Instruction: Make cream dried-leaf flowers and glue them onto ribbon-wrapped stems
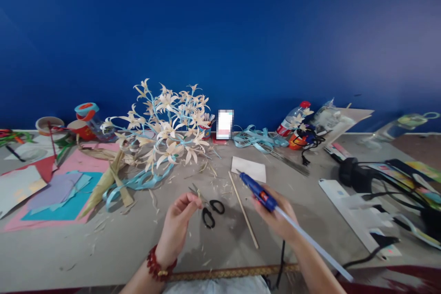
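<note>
My right hand (pixel 280 218) is wrapped round a blue hot glue gun (pixel 257 189), its nozzle pointing up and left. A long translucent glue stick (pixel 313 242) sticks out of the gun's rear. With thumb and fingertips pinched, my left hand (pixel 179 216) is over the table just left of black-handled scissors (pixel 207 217); a small pale bit shows at the fingertips, too small to name. Between my hands lies a thin wooden stick (pixel 244 211). Beyond it is a white card (pixel 248 168), close to the gun's nozzle. The gun's trigger is hidden by my fingers.
A large bunch of pale husk-like flowers (pixel 168 124) stands at back left. Coloured paper (pixel 65 193) and dried husks (pixel 103 183) lie left. Blue ribbon (pixel 255 138), a red-capped bottle (pixel 292 119) and wires (pixel 291 163) are behind. A white power strip (pixel 354 216) with cables lies right.
</note>
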A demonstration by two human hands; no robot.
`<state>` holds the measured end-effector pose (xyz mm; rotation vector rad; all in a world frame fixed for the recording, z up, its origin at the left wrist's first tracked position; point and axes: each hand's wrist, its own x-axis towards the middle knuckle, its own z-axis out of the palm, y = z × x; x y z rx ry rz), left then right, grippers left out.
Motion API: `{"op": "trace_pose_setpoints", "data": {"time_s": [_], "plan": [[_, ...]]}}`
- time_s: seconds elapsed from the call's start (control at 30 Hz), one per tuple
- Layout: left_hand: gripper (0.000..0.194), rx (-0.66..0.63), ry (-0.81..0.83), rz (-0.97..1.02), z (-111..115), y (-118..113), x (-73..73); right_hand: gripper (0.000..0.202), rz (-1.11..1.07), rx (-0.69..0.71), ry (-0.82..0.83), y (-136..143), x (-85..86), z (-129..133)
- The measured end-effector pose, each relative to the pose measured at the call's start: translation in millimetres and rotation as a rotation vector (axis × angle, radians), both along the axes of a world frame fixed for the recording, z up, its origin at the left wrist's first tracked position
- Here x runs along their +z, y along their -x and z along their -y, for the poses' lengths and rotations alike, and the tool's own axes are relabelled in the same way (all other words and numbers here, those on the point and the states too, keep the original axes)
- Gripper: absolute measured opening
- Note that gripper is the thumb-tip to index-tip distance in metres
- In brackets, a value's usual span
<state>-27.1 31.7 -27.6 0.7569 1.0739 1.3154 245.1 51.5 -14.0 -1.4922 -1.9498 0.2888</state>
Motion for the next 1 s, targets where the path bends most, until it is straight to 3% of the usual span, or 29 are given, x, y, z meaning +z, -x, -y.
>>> {"op": "trace_pose_setpoints", "data": {"time_s": [0.1,0.23,0.43,0.6,0.8,1.0], "plan": [[0.019,0.013,0.01,0.017,-0.1,4.7,-3.1,0.029,0.302,-0.156,0.043,-21.9,-10.7,-21.6],[0.019,0.08,-0.007,0.034,-1.4,20.1,-11.2,0.021,0.513,-0.147,0.146,-42.2,-22.1,-40.2],[0.018,0.237,-0.047,0.008,0.3,56.1,-22.7,0.019,0.599,-0.091,0.232,-52.5,-34.5,-46.6],[0.019,0.226,-0.037,-0.054,5.8,64.1,-25.6,0.021,0.549,-0.042,0.219,-57.2,-38.6,-47.3],[0.02,0.07,-0.013,-0.198,-1.5,58.9,-14.9,0.022,0.504,0.001,0.191,-59.3,-38.9,-45.6],[0.023,-0.048,-0.087,-0.447,-32.5,76.9,14.0,0.028,0.486,0.077,0.142,-65.5,-35.5,-41.8]]}}
